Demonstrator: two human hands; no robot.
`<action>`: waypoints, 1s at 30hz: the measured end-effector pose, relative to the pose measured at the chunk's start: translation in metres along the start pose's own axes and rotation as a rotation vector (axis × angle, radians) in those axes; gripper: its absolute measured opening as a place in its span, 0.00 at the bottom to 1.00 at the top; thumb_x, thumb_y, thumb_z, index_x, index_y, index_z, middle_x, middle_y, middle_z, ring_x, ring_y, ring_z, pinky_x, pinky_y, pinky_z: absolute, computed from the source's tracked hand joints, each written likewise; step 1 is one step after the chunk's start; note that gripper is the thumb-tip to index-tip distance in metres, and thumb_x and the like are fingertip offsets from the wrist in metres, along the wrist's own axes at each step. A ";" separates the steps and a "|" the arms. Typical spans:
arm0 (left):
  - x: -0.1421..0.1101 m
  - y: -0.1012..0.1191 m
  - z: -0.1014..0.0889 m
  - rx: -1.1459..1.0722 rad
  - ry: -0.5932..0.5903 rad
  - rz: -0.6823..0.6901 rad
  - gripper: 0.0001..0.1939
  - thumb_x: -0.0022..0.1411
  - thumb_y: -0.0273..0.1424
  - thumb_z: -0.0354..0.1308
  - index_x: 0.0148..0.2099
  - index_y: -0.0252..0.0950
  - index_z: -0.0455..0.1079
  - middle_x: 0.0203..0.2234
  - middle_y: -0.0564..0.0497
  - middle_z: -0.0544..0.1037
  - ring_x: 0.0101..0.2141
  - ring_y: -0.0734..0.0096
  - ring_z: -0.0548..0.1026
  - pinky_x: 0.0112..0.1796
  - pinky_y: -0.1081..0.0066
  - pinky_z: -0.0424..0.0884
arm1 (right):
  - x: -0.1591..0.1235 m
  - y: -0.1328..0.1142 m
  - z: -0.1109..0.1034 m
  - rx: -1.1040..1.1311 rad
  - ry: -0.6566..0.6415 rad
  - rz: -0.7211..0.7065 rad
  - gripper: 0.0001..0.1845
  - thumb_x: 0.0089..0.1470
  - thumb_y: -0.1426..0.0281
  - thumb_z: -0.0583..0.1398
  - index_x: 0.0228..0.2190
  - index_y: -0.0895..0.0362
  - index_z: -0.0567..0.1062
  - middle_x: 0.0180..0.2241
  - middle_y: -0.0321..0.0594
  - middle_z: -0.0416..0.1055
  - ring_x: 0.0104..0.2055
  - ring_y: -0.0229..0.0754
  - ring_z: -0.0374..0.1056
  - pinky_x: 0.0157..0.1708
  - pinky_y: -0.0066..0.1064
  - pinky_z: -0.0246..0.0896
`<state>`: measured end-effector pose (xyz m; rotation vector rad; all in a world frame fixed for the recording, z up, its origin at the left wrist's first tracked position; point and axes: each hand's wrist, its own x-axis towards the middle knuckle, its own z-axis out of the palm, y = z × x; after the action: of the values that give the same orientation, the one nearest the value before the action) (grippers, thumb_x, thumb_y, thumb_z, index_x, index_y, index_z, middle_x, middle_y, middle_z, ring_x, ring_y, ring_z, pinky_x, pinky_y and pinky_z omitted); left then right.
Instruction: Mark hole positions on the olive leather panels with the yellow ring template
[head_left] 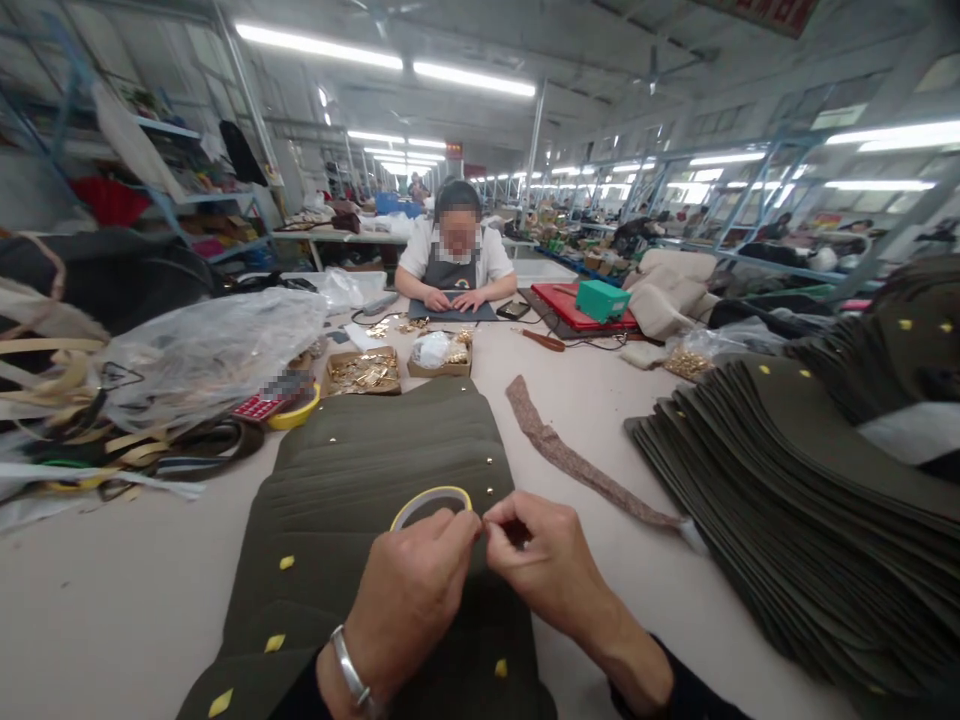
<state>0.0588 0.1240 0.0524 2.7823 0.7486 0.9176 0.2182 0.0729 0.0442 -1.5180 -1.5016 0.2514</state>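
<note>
My left hand (416, 580), with a silver bangle at the wrist, is closed around a roll of yellow tape (433, 494). Close beside it my right hand (551, 560) has thumb and forefinger pinched, nearly meeting the left fingertips. Whatever lies in that pinch is too small to make out. Beneath both hands spreads a row of overlapping dark green panels (375, 430). Small yellow tape pieces (275, 643) stick to the nearer panels. Tiny shiny metal bits (490, 461) show on the farther ones.
To the right rises a tall stack of dark green panels (750, 480), with a brown fabric strip (577, 465) beside it. Boxes of gold-coloured metal parts (365, 370) stand ahead. Plastic bags (210, 350) and straps crowd the left. Across the table a co-worker (456, 250) handles a dark piece.
</note>
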 end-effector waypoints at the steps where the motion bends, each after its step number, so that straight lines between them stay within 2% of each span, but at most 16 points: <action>1: 0.000 0.003 0.000 -0.008 0.041 0.025 0.12 0.67 0.25 0.46 0.32 0.38 0.66 0.20 0.54 0.69 0.21 0.72 0.69 0.24 0.72 0.61 | 0.002 0.005 0.001 0.025 0.005 0.089 0.06 0.46 0.76 0.57 0.23 0.58 0.74 0.20 0.35 0.71 0.22 0.35 0.67 0.24 0.25 0.60; 4: -0.004 0.010 0.004 -0.017 0.083 0.047 0.11 0.67 0.25 0.47 0.33 0.37 0.66 0.20 0.55 0.69 0.22 0.72 0.68 0.25 0.72 0.61 | 0.007 0.027 0.003 0.201 -0.039 0.395 0.06 0.48 0.70 0.59 0.25 0.59 0.75 0.19 0.35 0.71 0.19 0.37 0.68 0.21 0.26 0.62; 6: -0.007 0.007 0.011 0.041 0.021 0.008 0.10 0.68 0.26 0.46 0.35 0.37 0.67 0.22 0.54 0.71 0.24 0.71 0.69 0.27 0.71 0.62 | 0.009 0.042 0.005 0.357 -0.092 0.513 0.09 0.49 0.65 0.60 0.27 0.60 0.75 0.19 0.36 0.72 0.20 0.38 0.70 0.22 0.27 0.66; 8: -0.011 -0.001 0.020 0.149 -0.100 -0.063 0.10 0.67 0.25 0.46 0.37 0.37 0.67 0.25 0.52 0.72 0.26 0.68 0.70 0.29 0.69 0.64 | 0.010 0.050 0.007 0.455 -0.126 0.534 0.13 0.50 0.62 0.62 0.29 0.61 0.75 0.22 0.39 0.74 0.23 0.39 0.72 0.26 0.28 0.68; 11: -0.014 -0.013 0.032 0.259 -0.273 -0.157 0.10 0.66 0.23 0.46 0.37 0.37 0.67 0.28 0.50 0.73 0.31 0.64 0.70 0.33 0.65 0.65 | 0.010 0.055 0.014 0.488 -0.163 0.507 0.14 0.49 0.61 0.63 0.29 0.61 0.76 0.23 0.41 0.76 0.26 0.39 0.73 0.28 0.29 0.69; 15: -0.011 -0.015 0.032 0.203 -0.360 -0.225 0.10 0.67 0.24 0.44 0.37 0.38 0.66 0.30 0.49 0.72 0.33 0.62 0.69 0.35 0.63 0.65 | 0.009 0.057 0.021 0.483 -0.167 0.514 0.12 0.48 0.63 0.63 0.28 0.61 0.76 0.21 0.38 0.74 0.24 0.37 0.71 0.26 0.28 0.68; 19: -0.015 -0.010 0.022 0.081 -0.437 -0.258 0.11 0.68 0.25 0.42 0.37 0.38 0.65 0.30 0.50 0.72 0.32 0.64 0.70 0.34 0.65 0.65 | 0.010 0.059 0.015 0.513 -0.186 0.580 0.13 0.46 0.62 0.63 0.28 0.62 0.76 0.21 0.37 0.74 0.22 0.35 0.70 0.25 0.26 0.68; 22: -0.025 -0.007 0.020 0.014 -0.422 -0.274 0.12 0.68 0.25 0.41 0.37 0.38 0.65 0.30 0.51 0.72 0.31 0.66 0.70 0.33 0.67 0.65 | 0.009 0.058 0.004 0.529 -0.300 0.669 0.13 0.44 0.63 0.64 0.27 0.61 0.75 0.19 0.34 0.73 0.18 0.33 0.68 0.20 0.23 0.64; 26: -0.039 -0.006 0.029 -0.021 -0.290 -0.238 0.12 0.69 0.26 0.41 0.37 0.38 0.64 0.29 0.51 0.72 0.32 0.66 0.69 0.33 0.67 0.65 | 0.001 0.054 -0.004 0.441 -0.518 0.771 0.08 0.43 0.67 0.63 0.25 0.60 0.74 0.16 0.32 0.71 0.14 0.31 0.64 0.14 0.20 0.59; 30: -0.044 -0.007 0.037 -0.010 -0.243 -0.201 0.12 0.69 0.27 0.41 0.38 0.38 0.65 0.29 0.51 0.71 0.31 0.65 0.68 0.33 0.66 0.64 | -0.010 0.054 -0.002 0.292 -0.570 0.770 0.06 0.44 0.70 0.61 0.26 0.60 0.74 0.16 0.31 0.69 0.13 0.30 0.63 0.13 0.19 0.56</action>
<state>0.0469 0.1107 -0.0023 2.6801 0.9554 0.5345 0.2528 0.0744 0.0019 -1.7974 -1.1299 1.3854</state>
